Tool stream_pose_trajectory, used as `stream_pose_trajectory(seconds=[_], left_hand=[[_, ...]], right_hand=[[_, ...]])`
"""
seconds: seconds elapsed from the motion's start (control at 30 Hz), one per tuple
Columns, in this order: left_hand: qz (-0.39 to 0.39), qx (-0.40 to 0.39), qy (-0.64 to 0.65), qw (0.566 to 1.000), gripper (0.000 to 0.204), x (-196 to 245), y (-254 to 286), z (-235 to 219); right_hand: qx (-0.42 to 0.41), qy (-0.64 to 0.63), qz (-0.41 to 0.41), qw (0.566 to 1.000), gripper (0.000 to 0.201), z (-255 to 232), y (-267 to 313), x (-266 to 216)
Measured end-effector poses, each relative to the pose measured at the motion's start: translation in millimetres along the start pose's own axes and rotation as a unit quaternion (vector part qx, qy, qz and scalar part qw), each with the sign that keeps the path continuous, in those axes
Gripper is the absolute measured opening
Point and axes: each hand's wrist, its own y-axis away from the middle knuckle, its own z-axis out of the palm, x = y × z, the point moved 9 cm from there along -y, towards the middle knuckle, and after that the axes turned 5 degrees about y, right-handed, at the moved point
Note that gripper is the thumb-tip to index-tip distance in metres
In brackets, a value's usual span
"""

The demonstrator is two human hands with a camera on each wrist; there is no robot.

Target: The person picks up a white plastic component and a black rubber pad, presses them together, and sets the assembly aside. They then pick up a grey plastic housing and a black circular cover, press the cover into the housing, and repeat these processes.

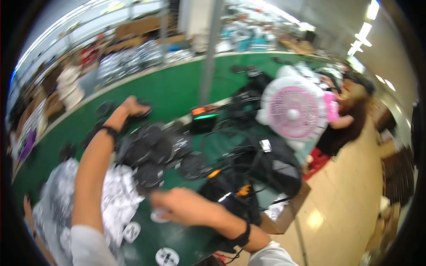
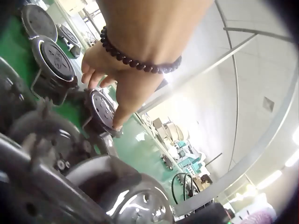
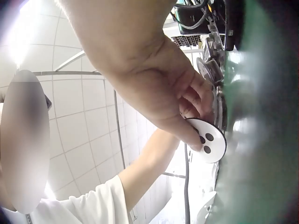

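Note:
Stretched out to the green belt, my left hand (image 1: 129, 106) grips a black round part (image 2: 103, 108) by its rim, thumb on one edge and fingers at the other. More black round parts (image 1: 146, 146) lie heaped beside that forearm. My right hand (image 1: 186, 206), blurred in the head view, is low over the green table. Between its thumb and fingers it pinches a white disc (image 3: 216, 145) with dark round holes. Loose white discs (image 1: 167, 257) lie on the table near it, and a pile of white pieces (image 1: 117, 199) in clear plastic is to the left.
A pink and white fan (image 1: 293, 111) stands at the right, beyond black bags (image 1: 277, 166) and cables. A black box with a lit green strip (image 1: 204, 119) sits by the belt. Another person (image 1: 350, 115) is at the far right. A metal post (image 1: 209, 57) rises behind the belt.

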Motion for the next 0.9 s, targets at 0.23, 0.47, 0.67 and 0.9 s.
stream_pose_trajectory(seconds=[0.23,0.47,0.67,0.9], left_hand=[[-0.001,0.126,-0.035,0.991,0.081,32.6,-6.2,0.3],[0.12,0.007,0.261,0.958,0.07,160.9,104.5,-37.3],[0.271,-0.175,-0.085,0.943,0.088,199.9,215.9,26.0],[0.299,0.058,-0.114,0.946,0.068,200.9,262.9,16.6]], right_hand=[[-0.017,-0.013,0.036,0.999,0.027,5.6,-2.5,11.4],[-0.008,-0.007,0.013,1.0,0.024,6.9,-1.1,9.7],[-0.043,-0.037,-0.01,0.998,0.021,11.2,-0.4,-1.1],[0.077,-0.114,-0.004,0.99,0.017,-19.3,-1.8,-3.1]])
